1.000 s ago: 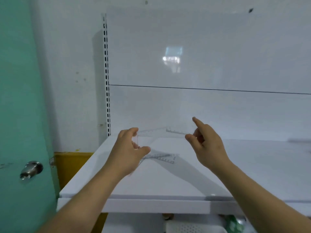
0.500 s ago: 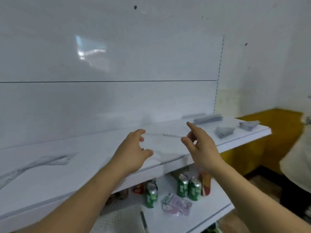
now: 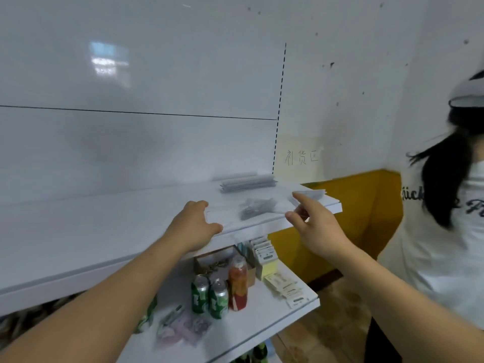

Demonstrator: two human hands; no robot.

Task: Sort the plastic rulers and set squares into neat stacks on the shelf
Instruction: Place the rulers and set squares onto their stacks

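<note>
A clear plastic ruler (image 3: 246, 214), faint and blurred, spans the gap between my hands above the white shelf (image 3: 104, 231). My left hand (image 3: 195, 226) pinches its left end and my right hand (image 3: 314, 226) pinches its right end. Right behind the ruler lies a small pile of clear set squares (image 3: 255, 209). Further back, against the wall panel, sits a stack of long rulers (image 3: 247, 183). Another clear pile (image 3: 315, 193) rests at the shelf's right end, just beyond my right forefinger.
A person in a white T-shirt (image 3: 445, 244) stands close on the right. The lower shelf (image 3: 262, 328) carries green cans (image 3: 209, 297), a red bottle (image 3: 238, 284), boxes and packets. A yellow wall base (image 3: 353, 218) runs behind the shelf's right end.
My view has swung right along the shelf. Both hands have carried the clear ruler from the left end to the piles at the right end, and the person has come into view.
</note>
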